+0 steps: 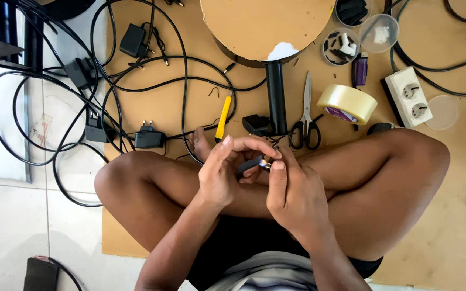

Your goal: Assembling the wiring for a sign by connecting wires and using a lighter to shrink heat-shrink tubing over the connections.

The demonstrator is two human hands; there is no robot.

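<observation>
While seated cross-legged on the brown board, the person's left hand [219, 175] and right hand [292, 194] pinch fingers on a small dark cable plug [254, 161] above the lap, mid-assembly, with steady fine alignment seemingly required next.

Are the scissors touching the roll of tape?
Apart. The head view shows bare board between the scissors and the tape.
</observation>
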